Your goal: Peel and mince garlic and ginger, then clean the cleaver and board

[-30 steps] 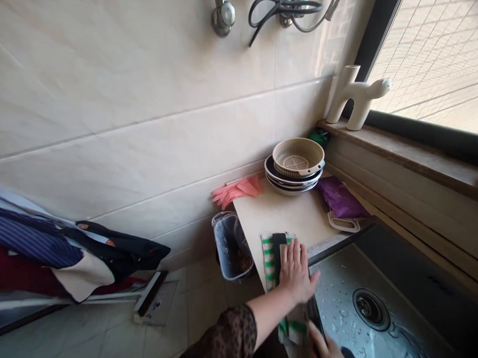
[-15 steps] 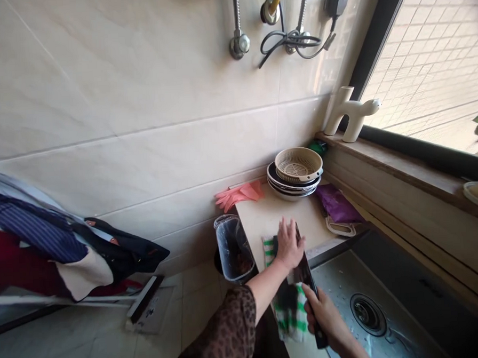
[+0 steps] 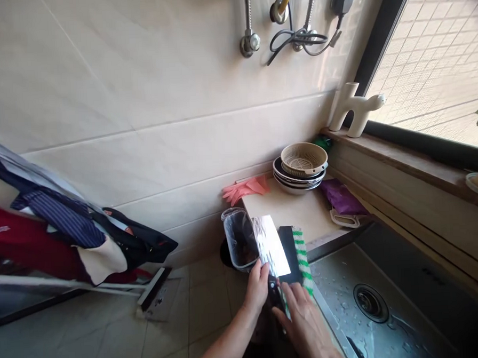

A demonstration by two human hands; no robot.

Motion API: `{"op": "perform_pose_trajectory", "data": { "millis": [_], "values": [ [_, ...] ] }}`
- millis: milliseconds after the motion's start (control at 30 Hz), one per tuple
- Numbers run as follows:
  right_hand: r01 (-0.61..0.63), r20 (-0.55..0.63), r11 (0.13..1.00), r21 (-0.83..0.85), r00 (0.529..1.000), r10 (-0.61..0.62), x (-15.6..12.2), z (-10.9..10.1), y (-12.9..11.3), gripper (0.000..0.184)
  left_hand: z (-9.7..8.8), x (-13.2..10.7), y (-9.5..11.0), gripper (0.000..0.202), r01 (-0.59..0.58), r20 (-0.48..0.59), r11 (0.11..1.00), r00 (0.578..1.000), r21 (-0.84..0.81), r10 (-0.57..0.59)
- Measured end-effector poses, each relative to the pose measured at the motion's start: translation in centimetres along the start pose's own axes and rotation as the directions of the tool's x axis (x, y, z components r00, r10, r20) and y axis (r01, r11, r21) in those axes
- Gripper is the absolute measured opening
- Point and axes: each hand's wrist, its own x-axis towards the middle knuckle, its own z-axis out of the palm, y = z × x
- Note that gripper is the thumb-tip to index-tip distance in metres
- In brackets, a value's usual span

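A cleaver [image 3: 271, 245] with a broad shiny blade is lifted over the counter's near edge, blade pointing away from me. My right hand [image 3: 304, 320] is wrapped round its dark handle. My left hand [image 3: 257, 286] pinches the blade's lower left corner with its fingertips. Under and to the right of the blade lies a dark sharpening stone [image 3: 290, 250] on a green-and-white striped cloth [image 3: 303, 260].
On the beige counter [image 3: 305, 210] stand stacked bowls topped by a beige colander [image 3: 304, 159], pink rubber gloves [image 3: 245, 188], and a purple cloth [image 3: 341, 197]. A steel sink [image 3: 393, 294] lies to the right. A plastic bin [image 3: 239, 239] sits on the floor; clothes hang at left.
The cleaver lay flat on the stone under my left palm; now it is raised, blade up and catching light. My left hand moved from the blade's flat to its corner.
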Motion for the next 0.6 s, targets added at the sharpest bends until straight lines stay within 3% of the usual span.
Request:
{"op": "perform_pose_trajectory", "data": {
  "millis": [133, 233, 400, 600],
  "values": [
    [0.034, -0.042, 0.999, -0.022, 0.999, -0.034, 3.9, -0.6, 0.9, 0.045, -1.4, -0.7, -2.8, 0.065, 0.271, 0.136, 0.943, 0.959, -0.193, -0.248],
    [0.111, 0.079, 0.991, -0.081, 0.991, -0.104, 7.6, 2.3, 1.9, 0.056, -0.8, -0.7, -3.9, 0.073, 0.281, 0.120, 0.934, 0.958, -0.223, -0.260],
    [0.071, 0.226, 0.987, -0.147, 0.973, -0.036, 11.7, 7.7, 3.9, 0.064, 0.9, 0.7, -4.8, 0.075, 0.306, 0.124, 0.927, 0.951, -0.218, -0.284],
    [0.033, 0.277, 0.985, -0.169, 0.961, 0.016, 12.1, 9.4, 6.2, 0.062, 0.6, 0.9, -5.4, 0.063, 0.370, 0.188, 0.899, 0.924, -0.233, -0.332]
  ]
}}
